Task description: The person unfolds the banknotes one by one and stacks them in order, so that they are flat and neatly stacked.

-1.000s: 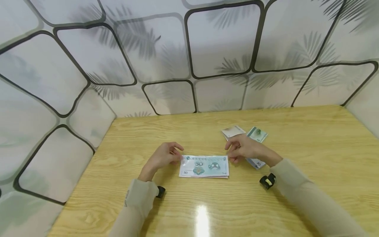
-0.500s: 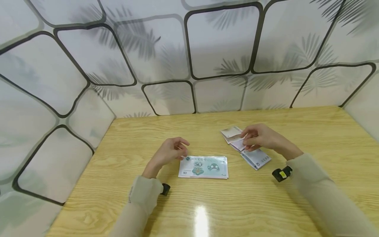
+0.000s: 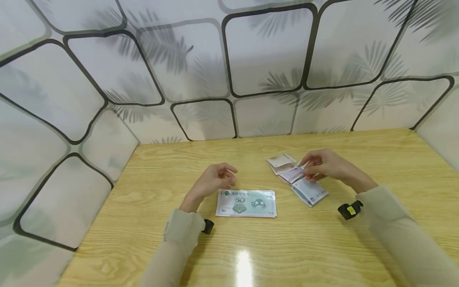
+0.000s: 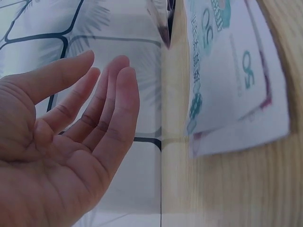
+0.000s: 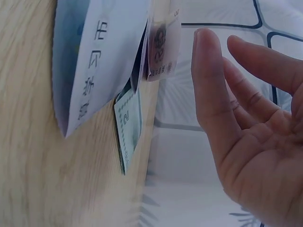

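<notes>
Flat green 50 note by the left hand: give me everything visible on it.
The green note looks like thin paper, pale green with "50" twice at left and a big-eyed cartoon figure at right. It lies flat, long side across the table, over at least one more sheet peeking out offset. The left hand is near its far left corner, not touching.
</notes>
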Motion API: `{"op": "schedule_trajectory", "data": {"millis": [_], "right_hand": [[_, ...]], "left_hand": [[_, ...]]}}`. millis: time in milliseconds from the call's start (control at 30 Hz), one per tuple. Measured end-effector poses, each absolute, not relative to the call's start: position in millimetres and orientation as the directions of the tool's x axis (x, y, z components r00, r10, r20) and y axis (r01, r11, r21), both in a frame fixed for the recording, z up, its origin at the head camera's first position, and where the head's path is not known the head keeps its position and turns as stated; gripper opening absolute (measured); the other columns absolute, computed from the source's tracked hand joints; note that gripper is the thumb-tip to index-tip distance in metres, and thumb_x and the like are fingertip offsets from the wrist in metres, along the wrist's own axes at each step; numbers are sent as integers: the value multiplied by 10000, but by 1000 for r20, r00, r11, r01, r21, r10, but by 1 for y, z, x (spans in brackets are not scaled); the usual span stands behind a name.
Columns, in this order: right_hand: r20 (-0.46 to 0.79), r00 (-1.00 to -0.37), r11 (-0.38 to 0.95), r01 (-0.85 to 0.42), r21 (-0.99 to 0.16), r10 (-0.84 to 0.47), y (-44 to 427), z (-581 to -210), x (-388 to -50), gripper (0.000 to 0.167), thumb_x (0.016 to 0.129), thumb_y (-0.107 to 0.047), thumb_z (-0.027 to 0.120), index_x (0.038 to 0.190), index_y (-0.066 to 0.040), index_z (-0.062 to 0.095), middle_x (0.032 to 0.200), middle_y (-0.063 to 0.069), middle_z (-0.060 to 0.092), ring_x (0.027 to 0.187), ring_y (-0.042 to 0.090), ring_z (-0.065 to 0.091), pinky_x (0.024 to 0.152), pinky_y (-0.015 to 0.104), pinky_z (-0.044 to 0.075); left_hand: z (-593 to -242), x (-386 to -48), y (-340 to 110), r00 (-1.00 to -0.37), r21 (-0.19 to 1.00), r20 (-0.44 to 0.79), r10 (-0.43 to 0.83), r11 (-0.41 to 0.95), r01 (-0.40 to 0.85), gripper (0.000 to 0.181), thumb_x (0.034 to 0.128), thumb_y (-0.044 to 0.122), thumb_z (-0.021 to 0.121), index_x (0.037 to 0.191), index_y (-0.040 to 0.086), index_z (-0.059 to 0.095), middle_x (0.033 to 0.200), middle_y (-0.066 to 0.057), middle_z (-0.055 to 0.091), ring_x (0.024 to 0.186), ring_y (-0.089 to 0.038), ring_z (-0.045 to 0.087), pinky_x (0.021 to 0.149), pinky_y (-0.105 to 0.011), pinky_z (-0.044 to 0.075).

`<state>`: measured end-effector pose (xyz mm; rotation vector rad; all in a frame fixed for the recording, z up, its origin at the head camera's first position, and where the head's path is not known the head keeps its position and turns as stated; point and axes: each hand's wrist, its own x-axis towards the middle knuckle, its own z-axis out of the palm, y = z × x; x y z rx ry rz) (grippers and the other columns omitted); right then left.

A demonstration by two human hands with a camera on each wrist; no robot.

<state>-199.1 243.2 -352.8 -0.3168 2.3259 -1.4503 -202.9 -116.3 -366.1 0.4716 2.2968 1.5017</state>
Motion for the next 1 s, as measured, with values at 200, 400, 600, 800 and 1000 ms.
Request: {"op": "schedule_trajectory", "data": {"millis": [200, 400, 600, 800, 1000], "right_hand": [[-201, -908, 432, 24, -902, -368, 247, -357, -204, 314, 978, 16, 618, 1228, 183, 530, 875, 109, 681, 772, 174, 668, 724, 345, 620], [-204, -913, 413, 44, -910, -352, 246, -363, -210, 318, 975, 18, 612, 1225, 191, 518, 861, 96, 677, 769, 161, 663, 712, 313, 616], [-232, -917, 387, 95, -917, -324, 249, -369, -215, 336, 980, 37, 588, 1253, 208, 492, 908, 112, 670, 778, 144, 672, 722, 308, 618], [-256, -922, 373, 138, -918, -290, 249, -372, -219, 348, 988, 29, 588, 1268, 204, 480, 922, 110, 672, 773, 136, 680, 726, 305, 619], [-263, -928, 378, 152, -913, -264, 249, -374, -222, 341, 991, 11, 597, 1261, 187, 488, 931, 102, 673, 772, 127, 677, 726, 288, 615]], "left_hand": [[-369, -208, -104, -877, 931, -110, 469, 357, 74, 300, 978, -5, 622, 1263, -98, 598, 984, -149, 680, 938, -409, 686, 831, -407, 608], [-368, -210, -93, -877, 927, -106, 469, 366, 84, 297, 973, -4, 633, 1257, -89, 607, 1000, -151, 673, 930, -379, 695, 824, -402, 610], [-367, -212, -83, -884, 932, -90, 459, 352, 89, 307, 962, -20, 645, 1258, -93, 610, 1049, -172, 673, 983, -420, 670, 845, -435, 605], [-368, -217, -72, -887, 935, -58, 459, 337, 113, 301, 957, -27, 648, 1248, -99, 614, 1050, -183, 683, 983, -429, 668, 847, -450, 603], [-370, -219, -59, -876, 938, -10, 482, 307, 158, 283, 956, -39, 643, 1224, -124, 611, 1038, -216, 681, 975, -447, 660, 835, -447, 607]]}}
